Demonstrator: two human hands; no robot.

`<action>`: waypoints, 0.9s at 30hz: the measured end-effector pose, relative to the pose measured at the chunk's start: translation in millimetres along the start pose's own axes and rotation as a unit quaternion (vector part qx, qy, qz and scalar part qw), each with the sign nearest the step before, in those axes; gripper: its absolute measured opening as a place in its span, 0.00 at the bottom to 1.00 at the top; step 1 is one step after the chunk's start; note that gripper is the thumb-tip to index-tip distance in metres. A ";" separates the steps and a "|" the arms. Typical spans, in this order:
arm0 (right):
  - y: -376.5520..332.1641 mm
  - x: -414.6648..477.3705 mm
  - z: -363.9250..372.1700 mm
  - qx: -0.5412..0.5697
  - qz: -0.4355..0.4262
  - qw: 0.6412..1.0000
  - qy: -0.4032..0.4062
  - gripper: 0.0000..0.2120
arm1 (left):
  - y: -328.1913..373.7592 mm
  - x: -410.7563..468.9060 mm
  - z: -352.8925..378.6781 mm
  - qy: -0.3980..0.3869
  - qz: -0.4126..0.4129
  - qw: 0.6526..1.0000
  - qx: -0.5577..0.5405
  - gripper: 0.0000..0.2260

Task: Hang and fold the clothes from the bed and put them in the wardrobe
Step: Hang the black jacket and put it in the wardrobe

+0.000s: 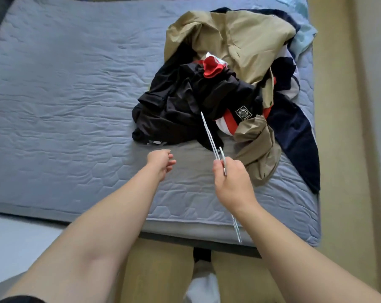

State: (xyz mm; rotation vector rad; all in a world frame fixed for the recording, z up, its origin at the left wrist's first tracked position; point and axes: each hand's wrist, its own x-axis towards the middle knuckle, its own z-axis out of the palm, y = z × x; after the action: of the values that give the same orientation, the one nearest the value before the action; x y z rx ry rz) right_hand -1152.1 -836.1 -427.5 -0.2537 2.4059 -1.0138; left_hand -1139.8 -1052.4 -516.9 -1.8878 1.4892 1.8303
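Note:
A pile of clothes lies on the right half of the bed [65, 101]. On top is a khaki jacket [240, 40], with a black garment [185, 106] in front of it, a red and white piece [211, 66] and a navy garment [294, 132] at the right. My right hand [231, 180] is shut on thin white hangers [209, 132], seen edge-on, pointing up toward the pile. My left hand [161, 160] hovers over the mattress just in front of the black garment, fingers loosely curled, holding nothing.
The bed has a blue-grey quilted cover, and its near edge [185, 232] is against my legs. A beige floor strip [342, 127] runs along the bed's right side. A light blue cloth [303, 36] lies at the far right corner.

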 end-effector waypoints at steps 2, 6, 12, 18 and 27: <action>7.5 26.1 21.8 0.003 0.011 1.000 0.013 0.14 | 4.5 43.2 13.1 -0.017 -0.006 1.000 0.004 0.09; 28.3 61.5 58.9 0.022 0.035 0.998 0.043 0.14 | 17.1 116.8 40.3 -0.039 -0.024 0.999 -0.026 0.15; 55.4 88.9 89.1 0.033 0.053 0.996 0.065 0.18 | 16.4 196.6 77.3 -0.086 -0.078 0.971 -0.208 0.24; 70.9 83.5 87.3 0.075 0.030 0.992 0.093 0.19 | 19.1 214.2 80.7 -0.026 -0.052 0.966 -0.251 0.03; 55.6 33.7 53.6 -0.008 0.035 0.999 0.016 0.11 | -43.1 65.3 32.0 -0.016 0.043 0.996 -0.072 0.07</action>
State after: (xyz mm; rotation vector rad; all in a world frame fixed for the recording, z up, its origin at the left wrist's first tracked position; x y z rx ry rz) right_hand -1151.2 -841.9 -511.6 -0.1596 2.4337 -0.9749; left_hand -1146.5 -1044.4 -600.7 -1.8732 1.4879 2.0462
